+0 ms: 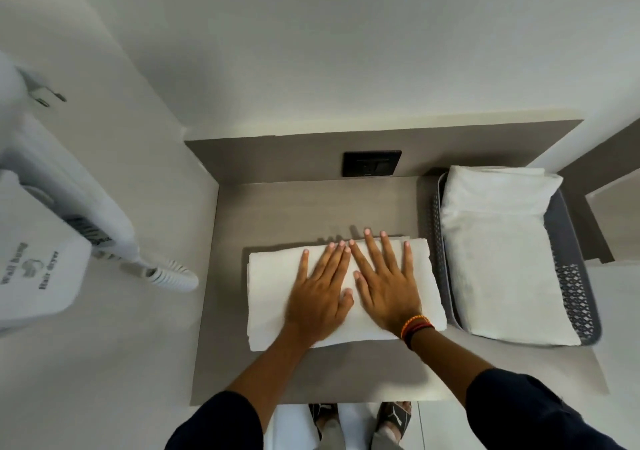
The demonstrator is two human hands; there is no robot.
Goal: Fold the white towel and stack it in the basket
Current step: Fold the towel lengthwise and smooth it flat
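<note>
a: what's nearest?

b: two dark sleeves (221, 422) at the bottom, and below the counter edge a pair of sandalled feet (360, 418) on the floor.

a: and the hands?

b: the left hand (320, 297) and right hand (386, 287) lie flat, fingers spread, palms down on the white towel (270, 297). neither grips anything. the index fingertips almost meet. red and black bands (417, 328) circle the right wrist.

a: where's the towel?

b: folded into a rectangle on the grey counter (311, 207), near its middle. bare counter shows behind it up to the back panel, and a strip in front up to the near edge. its right edge sits just beside the basket.

a: the basket?

b: a grey perforated basket (575, 293) at the counter's right end, filled by a stack of folded white towels (495, 262) rising above its rim.

a: anything else?

b: a black socket plate (372, 162) on the back panel, and a white wall-hung hair dryer (52, 241) with a coiled cord (169, 274) on the left wall, close to the counter's left edge.
</note>
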